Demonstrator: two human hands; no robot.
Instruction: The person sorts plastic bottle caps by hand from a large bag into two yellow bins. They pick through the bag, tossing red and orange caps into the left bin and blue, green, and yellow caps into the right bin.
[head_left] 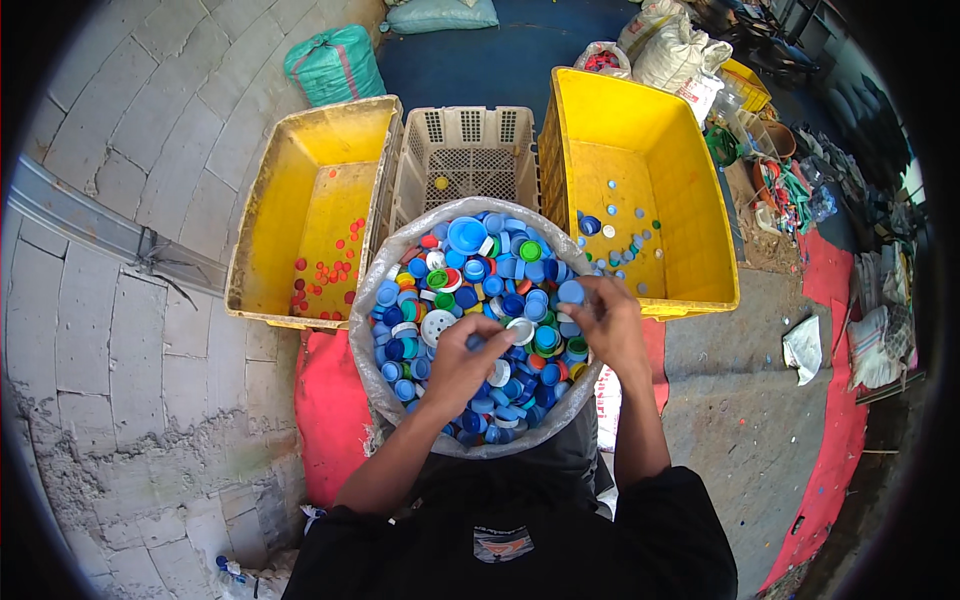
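**Both hands in a sack of bottle caps**

The left hand rests on the caps in the open grey sack, fingers curled down among them (what they grip, I cannot tell); the right hand sits at the sack's right rim, fingers pinching a blue cap; behind stand a yellow crate with red caps, a white basket and a yellow crate with blue caps.
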